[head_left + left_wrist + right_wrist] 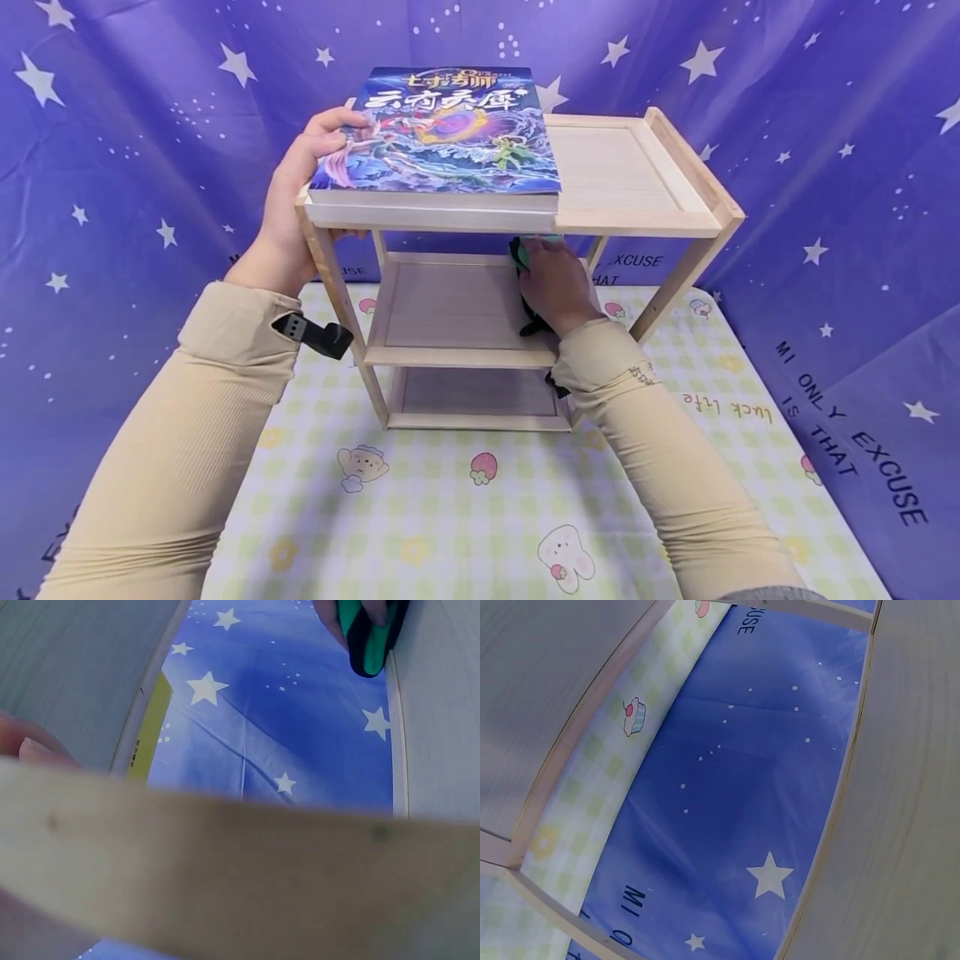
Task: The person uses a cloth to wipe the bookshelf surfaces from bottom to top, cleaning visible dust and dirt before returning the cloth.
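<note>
step, as judged: handling of a green-and-black item (376, 649) in the gap between the top board (611, 167) and the middle board (450, 304) of a wooden rack (637, 222); either being placed or taken out, cannot tell which; left hand (288, 204) seems to brace the rack meanwhile;

left fingers: curled round the left end of the top board, some above at the left edge of the book (442, 137), some tips beneath, seen in the left wrist view; right hand (558, 283): fingers bent on the item, nearly closed, gripping it; exact finger spread partly hidden;

item position: against the right fingers, green part by the fingertips just under the top board, dark part reaching lower at the right portion of the middle board; contact with that board not confirmed; right wrist view shows neither fingers nor item;

next move, as judged: calls for a steady left hold, the right wrist kept low under the top board, and, if the item is to rest there, seating it before the fingers loosen.
</note>
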### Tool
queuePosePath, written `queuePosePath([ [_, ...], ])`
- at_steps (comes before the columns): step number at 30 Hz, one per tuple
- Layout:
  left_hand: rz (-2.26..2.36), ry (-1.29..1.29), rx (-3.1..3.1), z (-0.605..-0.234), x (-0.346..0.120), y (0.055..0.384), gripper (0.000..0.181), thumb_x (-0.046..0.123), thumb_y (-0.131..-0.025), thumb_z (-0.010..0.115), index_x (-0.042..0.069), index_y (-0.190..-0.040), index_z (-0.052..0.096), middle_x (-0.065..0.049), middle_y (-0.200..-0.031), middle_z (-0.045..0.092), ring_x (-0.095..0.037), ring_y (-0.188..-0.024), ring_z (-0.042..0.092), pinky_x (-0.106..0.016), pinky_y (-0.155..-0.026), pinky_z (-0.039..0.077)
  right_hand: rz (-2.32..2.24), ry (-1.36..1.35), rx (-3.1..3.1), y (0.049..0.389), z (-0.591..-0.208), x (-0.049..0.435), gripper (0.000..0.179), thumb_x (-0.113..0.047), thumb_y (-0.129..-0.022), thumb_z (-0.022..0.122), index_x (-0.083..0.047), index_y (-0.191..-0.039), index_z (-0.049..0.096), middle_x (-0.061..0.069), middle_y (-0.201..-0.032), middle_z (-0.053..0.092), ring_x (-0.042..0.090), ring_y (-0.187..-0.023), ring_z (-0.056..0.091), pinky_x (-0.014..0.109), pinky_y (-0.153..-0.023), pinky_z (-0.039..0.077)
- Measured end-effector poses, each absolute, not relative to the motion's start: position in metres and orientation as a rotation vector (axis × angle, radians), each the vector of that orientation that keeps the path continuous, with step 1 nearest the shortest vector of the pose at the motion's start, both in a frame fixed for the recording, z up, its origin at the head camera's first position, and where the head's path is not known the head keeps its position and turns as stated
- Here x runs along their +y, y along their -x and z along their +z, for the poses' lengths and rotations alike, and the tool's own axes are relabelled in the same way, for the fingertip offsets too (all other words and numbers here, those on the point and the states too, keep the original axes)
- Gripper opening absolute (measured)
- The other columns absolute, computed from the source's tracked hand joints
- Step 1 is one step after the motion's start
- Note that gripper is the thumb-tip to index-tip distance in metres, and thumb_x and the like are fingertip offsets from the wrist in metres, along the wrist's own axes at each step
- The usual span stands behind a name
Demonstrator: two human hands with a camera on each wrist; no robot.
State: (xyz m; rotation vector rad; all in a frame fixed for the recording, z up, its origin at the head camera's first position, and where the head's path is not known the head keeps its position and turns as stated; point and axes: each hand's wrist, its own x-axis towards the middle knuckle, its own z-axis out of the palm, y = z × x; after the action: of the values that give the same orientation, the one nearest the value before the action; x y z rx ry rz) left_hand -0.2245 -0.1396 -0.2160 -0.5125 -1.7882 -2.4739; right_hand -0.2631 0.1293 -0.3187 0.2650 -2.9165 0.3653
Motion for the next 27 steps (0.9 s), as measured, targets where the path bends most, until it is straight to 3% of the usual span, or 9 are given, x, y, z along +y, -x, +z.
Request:
queuePosePath([
  [8,-2.484,0.5,-1.785,-0.216,-0.139,0.225,0.026,0.029,-0.097,0.043,0.026,-0.116,0.061,-0.014,-0.136,0.045,-0.016,-0.063,0.058,-0.024,-0.041,0.04,0.327,-0.27,-2.91,0.262,-0.319,0.128,0.046,-0.012,-0.093,0.054,-0.005,-0.139,0.053,0.023,-0.128,0.061,0.04,-0.104,0.064,0.053,-0.082,0.054],
  [16,-2.457,0.612,-1.749,-0.218,-0.138,0.226,0.026,0.028,-0.097,0.042,0.024,-0.116,0.059,-0.015,-0.135,0.044,-0.012,-0.054,0.054,-0.02,-0.041,0.041,0.348,-0.324,-2.888,0.258,-0.318,0.124,0.043,-0.01,-0.092,0.057,-0.005,-0.134,0.057,0.023,-0.117,0.065,0.039,-0.101,0.064,0.052,-0.08,0.054],
  [21,-2.474,0.597,-1.74,-0.217,-0.138,0.226,0.026,0.028,-0.097,0.043,0.023,-0.116,0.059,-0.014,-0.139,0.041,-0.013,-0.056,0.054,-0.021,-0.041,0.041,0.399,-0.4,-2.88,0.255,-0.317,0.118,0.043,-0.008,-0.091,0.057,-0.005,-0.134,0.058,0.023,-0.119,0.066,0.04,-0.103,0.063,0.053,-0.081,0.053],
  [27,-2.496,0.533,-1.743,-0.216,-0.138,0.226,0.026,0.028,-0.096,0.044,0.023,-0.115,0.06,-0.012,-0.141,0.041,-0.018,-0.066,0.058,-0.023,-0.04,0.04,0.435,-0.435,-2.956,0.248,-0.315,0.11,0.047,-0.01,-0.094,0.056,-0.008,-0.141,0.054,0.022,-0.135,0.057,0.041,-0.105,0.064,0.051,-0.088,0.052],
])
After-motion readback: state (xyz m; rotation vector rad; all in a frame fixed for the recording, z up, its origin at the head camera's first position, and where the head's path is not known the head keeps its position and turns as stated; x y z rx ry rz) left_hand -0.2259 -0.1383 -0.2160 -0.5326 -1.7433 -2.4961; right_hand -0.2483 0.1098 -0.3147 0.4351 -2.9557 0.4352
